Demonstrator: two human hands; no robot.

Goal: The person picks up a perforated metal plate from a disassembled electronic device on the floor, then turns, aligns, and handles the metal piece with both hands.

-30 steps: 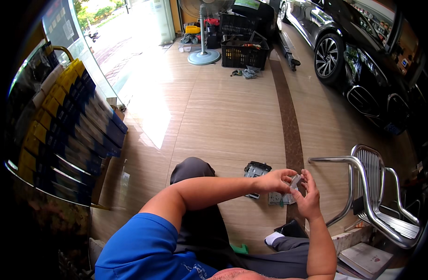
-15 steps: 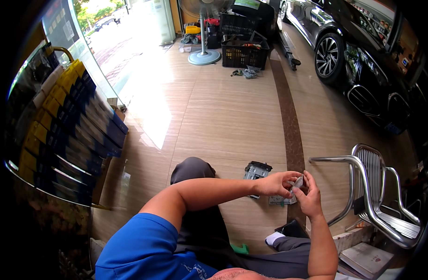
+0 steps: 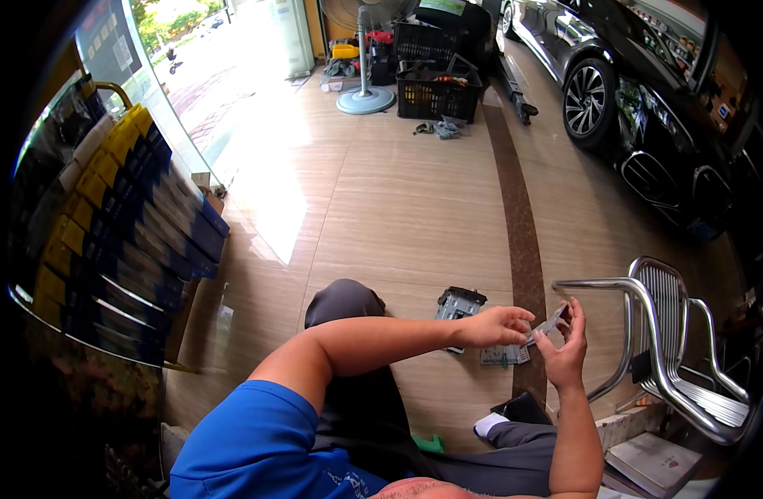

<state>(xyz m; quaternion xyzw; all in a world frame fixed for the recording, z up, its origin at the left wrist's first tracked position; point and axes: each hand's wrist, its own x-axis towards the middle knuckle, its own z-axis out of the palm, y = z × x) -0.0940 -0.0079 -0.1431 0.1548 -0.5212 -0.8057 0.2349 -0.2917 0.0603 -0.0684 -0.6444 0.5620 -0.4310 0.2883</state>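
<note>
My right hand (image 3: 562, 351) grips a thin, pale grey flat piece (image 3: 551, 323) between thumb and fingers, tilted above the floor; its exact kind is too small to tell. Just left of it, my left hand (image 3: 496, 326) has its fingers stretched out, with nothing visible in them. Below my left hand, a boxy grey metal unit with a black edge (image 3: 460, 304) lies on the floor, partly covered by the hand. A flat grey panel (image 3: 496, 355) rests beside it under my hands, with a small green item (image 3: 505, 361) on it.
A chrome slatted chair (image 3: 647, 333) stands at the right, with a book (image 3: 654, 462) near it. The display rack (image 3: 124, 224) is at the left. Farther off are a black car (image 3: 639, 125), black crates (image 3: 435, 98) and a fan base (image 3: 366, 101). A green object (image 3: 429, 444) sits by my leg.
My left hand has let go of the pale piece and its fingers have straightened. My right hand has shifted slightly right and up, now holding the piece alone.
</note>
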